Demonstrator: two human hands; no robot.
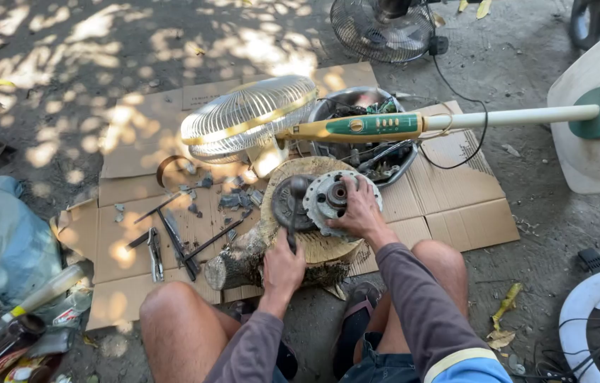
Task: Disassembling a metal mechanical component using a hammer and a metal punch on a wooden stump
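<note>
The motor [332, 198] sat on top of a log [293, 245], pretty much at its right edge, so not much wood was left on that side. Right hand [358, 213] was clamped over the motor, fingers curled around its rim. Left hand [284, 268] was wrapped tight on a hammer [294, 206] handle, head resting by the dark disc just left of the motor. Log stood on flattened cardboard [456, 206] on the dirt. Tools [172, 245] and broken bits lay scattered to the left, close to the log. A fan [257, 117] lay on its side right behind, pole running off right, with a metal bowl [364, 135] of parts tucked under it. Open room was mostly the bare cardboard on the right.
</note>
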